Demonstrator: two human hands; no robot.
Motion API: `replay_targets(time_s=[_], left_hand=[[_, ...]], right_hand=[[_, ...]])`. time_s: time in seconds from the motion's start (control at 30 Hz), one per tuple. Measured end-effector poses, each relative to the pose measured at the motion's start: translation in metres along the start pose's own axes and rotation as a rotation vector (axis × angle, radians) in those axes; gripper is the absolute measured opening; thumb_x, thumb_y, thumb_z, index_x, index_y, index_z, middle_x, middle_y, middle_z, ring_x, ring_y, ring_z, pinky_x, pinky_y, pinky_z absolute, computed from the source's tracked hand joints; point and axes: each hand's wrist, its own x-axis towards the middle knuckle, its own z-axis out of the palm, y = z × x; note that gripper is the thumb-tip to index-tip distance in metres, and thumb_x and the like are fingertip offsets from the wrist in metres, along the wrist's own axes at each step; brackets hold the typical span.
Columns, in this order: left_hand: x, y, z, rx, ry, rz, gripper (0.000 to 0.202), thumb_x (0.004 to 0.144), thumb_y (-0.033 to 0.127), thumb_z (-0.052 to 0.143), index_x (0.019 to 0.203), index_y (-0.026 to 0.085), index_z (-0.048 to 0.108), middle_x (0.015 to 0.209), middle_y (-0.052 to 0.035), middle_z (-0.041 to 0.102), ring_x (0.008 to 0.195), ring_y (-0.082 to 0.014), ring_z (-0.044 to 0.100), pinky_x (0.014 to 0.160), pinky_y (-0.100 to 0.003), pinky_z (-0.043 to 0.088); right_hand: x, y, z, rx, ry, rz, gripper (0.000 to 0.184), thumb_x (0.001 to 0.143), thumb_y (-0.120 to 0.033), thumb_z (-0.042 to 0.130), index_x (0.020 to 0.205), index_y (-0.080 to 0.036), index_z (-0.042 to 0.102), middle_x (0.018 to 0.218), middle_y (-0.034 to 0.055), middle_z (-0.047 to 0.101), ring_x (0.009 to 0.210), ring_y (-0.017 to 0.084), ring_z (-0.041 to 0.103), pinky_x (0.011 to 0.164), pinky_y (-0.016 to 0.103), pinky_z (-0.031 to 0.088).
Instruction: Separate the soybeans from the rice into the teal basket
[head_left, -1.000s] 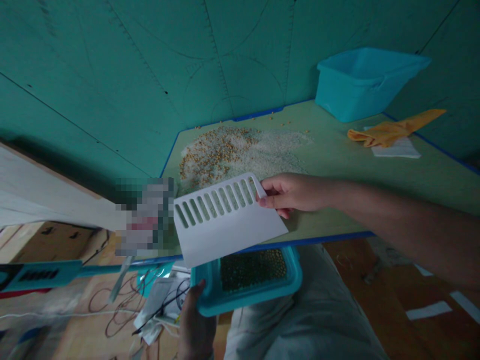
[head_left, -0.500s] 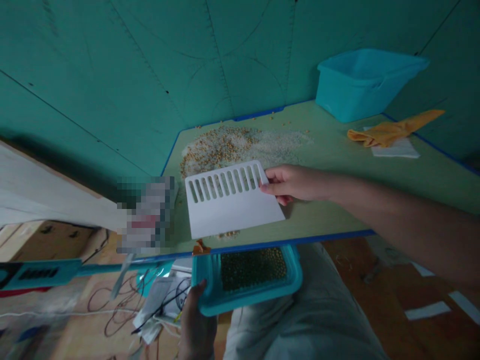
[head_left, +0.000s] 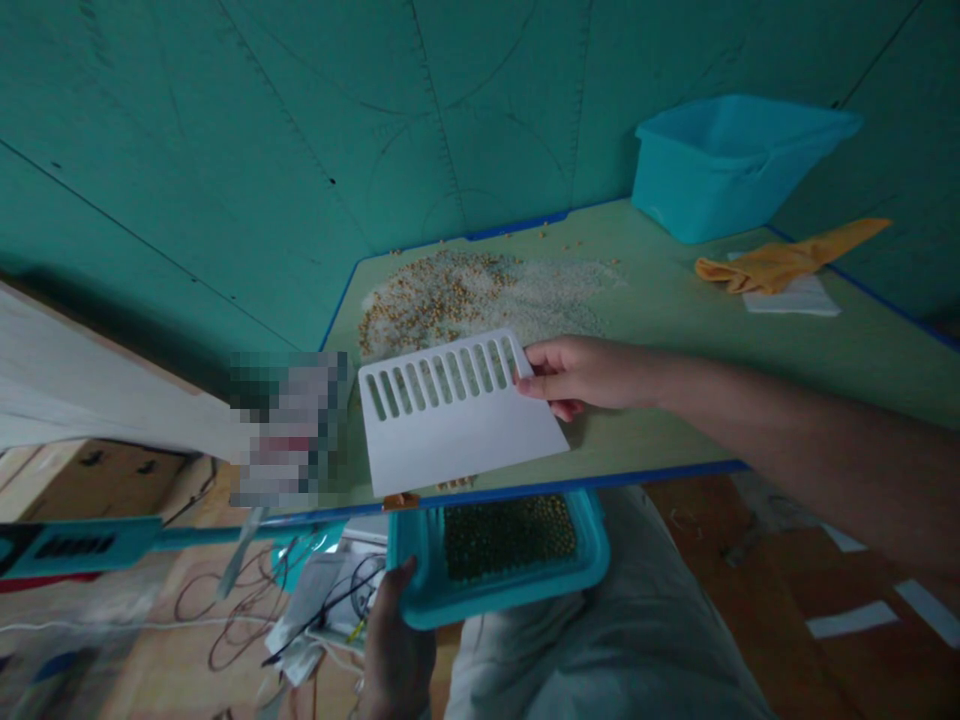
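Note:
My right hand [head_left: 570,375] pinches the right edge of a white slotted plastic panel [head_left: 457,445]. The panel lies low over the table, its row of slots facing the back and its solid part near the front edge. Behind it spreads a pile of yellow beans and white grains [head_left: 450,290]. A few beans [head_left: 457,482] show by the panel's front edge. Below the table edge, my left hand [head_left: 401,640] grips the left side of a teal plastic tub [head_left: 510,603]. Dark green and yellow beans [head_left: 510,540] cover the tub's bottom.
At the table's back right stand a teal bin [head_left: 720,180] and an orange cloth [head_left: 787,262] over a white sheet [head_left: 795,298]. A pixelated object [head_left: 289,430] is at the left edge. Cables [head_left: 225,600] and papers [head_left: 855,620] lie on the floor.
My right hand has drawn the slotted panel slightly left and toward the table's front edge. The tub in my left hand has shifted a little to the right.

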Motion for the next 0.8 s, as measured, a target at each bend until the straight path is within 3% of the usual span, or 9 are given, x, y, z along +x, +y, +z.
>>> replay_targets(time_s=[0.1,0.3,0.53,0.8], left_hand=[[0.0018,-0.0012,-0.003,0.01,0.027,0.014,0.026,0.054,0.026,0.075,0.079,0.022,0.075,0.071,-0.0006,0.078,0.062,-0.0209,0.07,0.056,-0.027,0.055],[0.0002,-0.0019,-0.0041,-0.015,0.034,0.029,0.016,0.053,0.024,0.076,0.069,0.024,0.074,0.072,0.0013,0.079,0.063,-0.022,0.071,0.056,-0.028,0.056],[0.0015,-0.0029,-0.0039,-0.044,0.01,-0.015,0.018,0.052,0.025,0.077,0.07,0.022,0.076,0.077,-0.0011,0.08,0.069,-0.0225,0.072,0.06,-0.027,0.059],[-0.0027,0.0018,0.0035,-0.035,0.057,-0.016,0.015,0.047,0.024,0.077,0.062,0.021,0.075,0.064,0.0006,0.076,0.065,-0.0224,0.07,0.061,-0.029,0.059]], right_hand=[[-0.0002,-0.0005,0.0004,0.003,0.0,0.002,0.01,0.086,-0.02,0.056,0.078,-0.017,0.051,0.06,-0.0069,0.05,0.043,0.003,0.045,0.041,0.018,0.032],[-0.0032,-0.002,0.0,-0.015,-0.002,-0.034,0.009,0.087,-0.023,0.054,0.081,-0.017,0.051,0.063,-0.006,0.051,0.045,0.005,0.046,0.045,0.02,0.036],[-0.0052,-0.0029,0.0025,-0.034,-0.078,0.001,0.011,0.086,-0.025,0.058,0.082,-0.016,0.053,0.065,-0.0056,0.054,0.046,0.003,0.049,0.042,0.017,0.037],[-0.0065,-0.002,0.0047,-0.152,-0.044,-0.077,0.009,0.086,-0.025,0.055,0.082,-0.016,0.054,0.064,-0.0046,0.056,0.047,0.005,0.05,0.044,0.018,0.039]])
